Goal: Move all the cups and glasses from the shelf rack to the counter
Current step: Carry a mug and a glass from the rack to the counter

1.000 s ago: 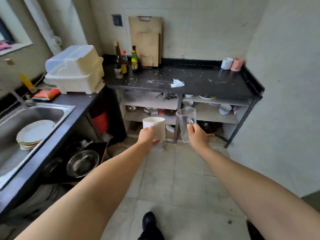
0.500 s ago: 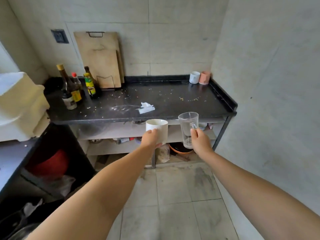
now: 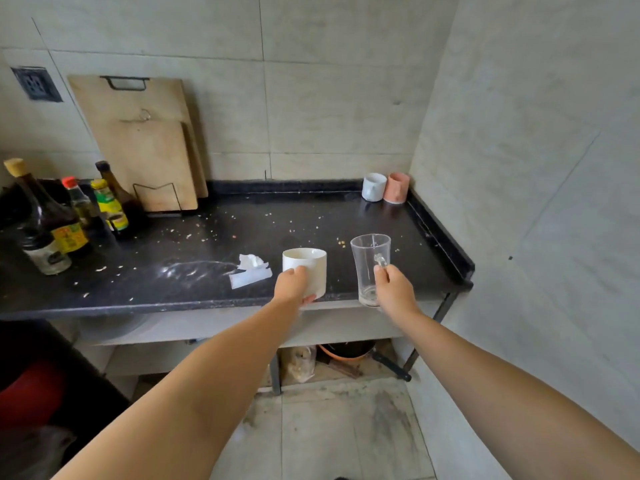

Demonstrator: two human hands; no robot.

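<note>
Black counter (image 3: 311, 223), two cups (image 3: 373, 187) (possibly mugs), bottles (image 3: 69, 220)

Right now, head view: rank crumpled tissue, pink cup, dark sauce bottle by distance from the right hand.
1. Crumpled tissue: on the counter, left of the right hand, past the white mug.
2. Pink cup: back right corner, beside the wall.
3. Dark sauce bottle: far left of the counter.
</note>
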